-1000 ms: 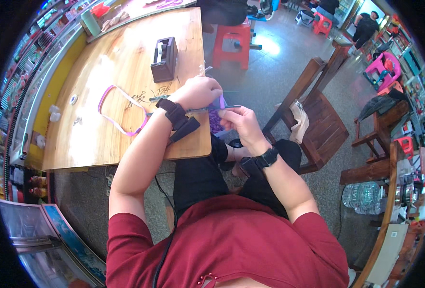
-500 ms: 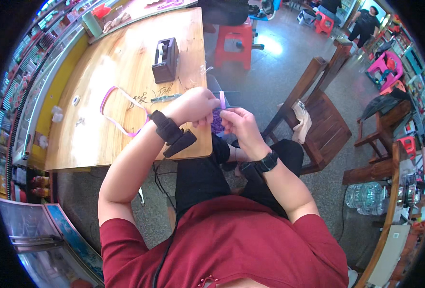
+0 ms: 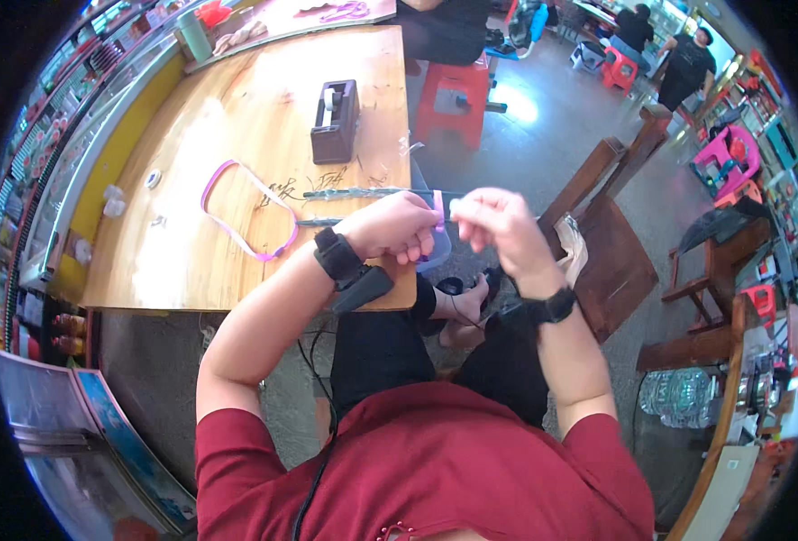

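the right hand (image 3: 507,233) has moved outward, off the purple ribbon (image 3: 438,206) its fingertips met half a second ago; the left hand (image 3: 394,225) stays curled, pinching that ribbon just past the edge of the bench (image 3: 146,270). so the left alone seems to steady the ribbon, beside a dark rod (image 3: 354,193). the right fingers are bent but blurred; i cannot tell whether they grip anything. the left hand covers the ribbon's lower end.

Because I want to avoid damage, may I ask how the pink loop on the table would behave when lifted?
The pink loop would probably flex, since its band looks thin. It seems light, being narrow around an open middle.
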A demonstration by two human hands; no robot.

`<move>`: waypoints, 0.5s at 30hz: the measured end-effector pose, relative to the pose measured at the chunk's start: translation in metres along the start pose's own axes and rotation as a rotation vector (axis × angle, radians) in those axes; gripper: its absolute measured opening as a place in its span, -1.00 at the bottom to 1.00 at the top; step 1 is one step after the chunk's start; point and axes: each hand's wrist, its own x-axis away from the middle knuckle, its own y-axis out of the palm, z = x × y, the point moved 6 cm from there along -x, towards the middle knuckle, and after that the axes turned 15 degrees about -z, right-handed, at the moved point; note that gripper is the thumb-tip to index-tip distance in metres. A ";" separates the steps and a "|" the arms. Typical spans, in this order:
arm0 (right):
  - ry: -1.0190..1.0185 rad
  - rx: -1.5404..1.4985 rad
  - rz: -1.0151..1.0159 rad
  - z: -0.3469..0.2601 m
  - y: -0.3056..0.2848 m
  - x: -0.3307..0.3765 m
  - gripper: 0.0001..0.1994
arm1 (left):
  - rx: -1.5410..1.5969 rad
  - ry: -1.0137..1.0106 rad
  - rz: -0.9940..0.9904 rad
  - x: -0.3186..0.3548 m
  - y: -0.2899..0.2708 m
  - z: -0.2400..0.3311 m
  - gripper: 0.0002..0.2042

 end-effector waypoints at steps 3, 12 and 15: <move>-0.050 0.151 -0.062 -0.042 0.007 -0.051 -0.77 | -0.014 0.014 -0.002 0.002 0.002 0.002 -0.73; 0.123 0.198 -0.064 -0.040 0.043 -0.208 -0.81 | -0.061 0.034 -0.045 -0.008 0.001 -0.006 -0.75; 0.229 0.239 -0.011 -0.035 0.046 -0.215 -0.80 | -0.101 0.086 -0.070 -0.010 0.002 -0.007 -0.73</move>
